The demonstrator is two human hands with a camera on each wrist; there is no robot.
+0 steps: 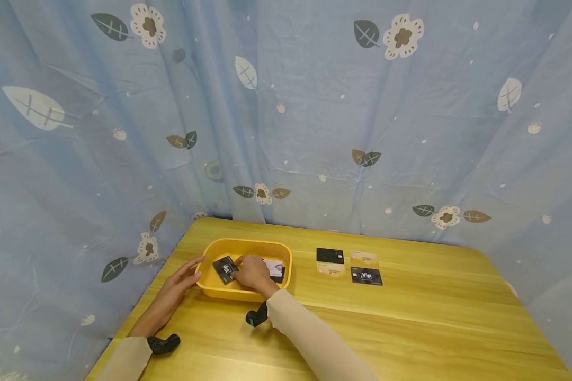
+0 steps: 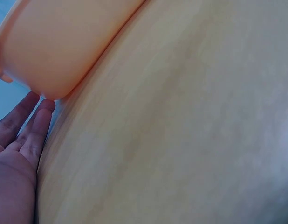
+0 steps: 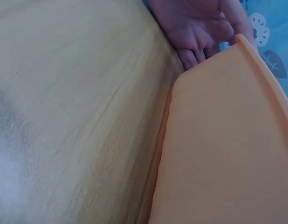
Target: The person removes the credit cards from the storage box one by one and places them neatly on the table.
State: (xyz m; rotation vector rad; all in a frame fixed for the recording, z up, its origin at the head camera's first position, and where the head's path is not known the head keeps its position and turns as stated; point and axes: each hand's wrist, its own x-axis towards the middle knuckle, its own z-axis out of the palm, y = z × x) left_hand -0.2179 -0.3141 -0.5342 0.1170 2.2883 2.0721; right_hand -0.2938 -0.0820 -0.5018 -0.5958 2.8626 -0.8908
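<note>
A yellow plastic basket (image 1: 248, 294) stands near the table's left side. My left hand (image 1: 178, 288) rests against its left end with fingers extended; in the left wrist view, fingertips (image 2: 45, 105) touch the outer wall low down. Inside the basket, my right hand (image 1: 253, 272) pinches the right edge of a black Vip card (image 1: 225, 269) between thumb and finger. To the right of that hand lie a light card (image 1: 274, 267) and a dark card (image 1: 278, 277), overlapping. The basket wall (image 3: 228, 140) hides my right fingers in the right wrist view.
Right of the basket, cards lie on the wooden table (image 1: 434, 301): a black card (image 1: 330, 255) above a cream-gold card (image 1: 330, 270), and another cream-gold card (image 1: 364, 258) above a black Vip card (image 1: 366, 275). A patterned blue curtain (image 1: 310, 116) hangs behind and at the left.
</note>
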